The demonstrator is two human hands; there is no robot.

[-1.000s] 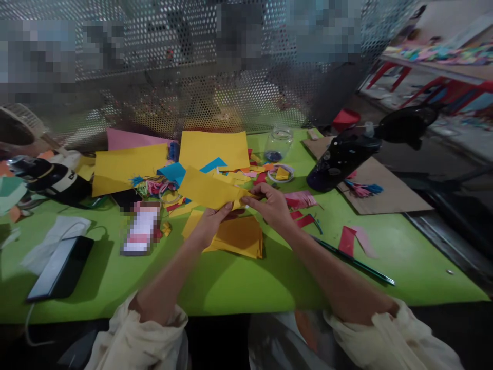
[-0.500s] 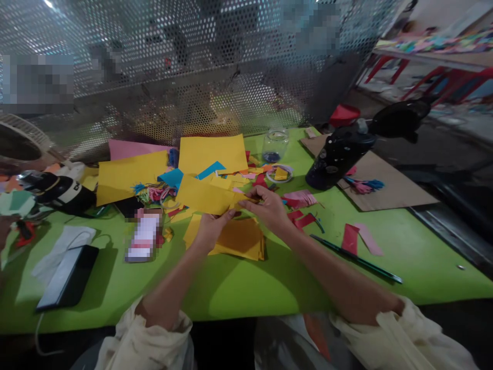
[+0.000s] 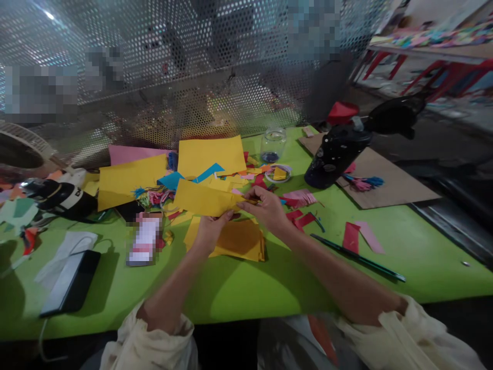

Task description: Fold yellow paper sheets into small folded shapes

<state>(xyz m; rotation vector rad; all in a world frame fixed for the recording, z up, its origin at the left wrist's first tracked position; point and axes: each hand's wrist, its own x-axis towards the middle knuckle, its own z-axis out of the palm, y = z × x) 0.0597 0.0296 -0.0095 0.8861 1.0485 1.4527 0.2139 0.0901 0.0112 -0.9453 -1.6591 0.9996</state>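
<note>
- Lime-green counter (image 3: 246,288), perforated metal screen behind.
- Left hand (image 3: 210,231) and right hand (image 3: 265,205) both pinch yellow paper sheet (image 3: 200,198).
- Looks like folding barely begun; orange paper stack (image 3: 241,239) untouched.

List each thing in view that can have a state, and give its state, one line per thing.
Left hand: pinching the yellow paper sheet from below.
Right hand: gripping the sheet's right end.
Yellow paper sheet: held above the table, partly folded.
Clear glass jar: upright, no lid.
Black smartphone: flat on the green table, screen lit or not cannot be told.
Orange-yellow paper stack: lying flat.
Dark green pencil: lying untouched.
</note>
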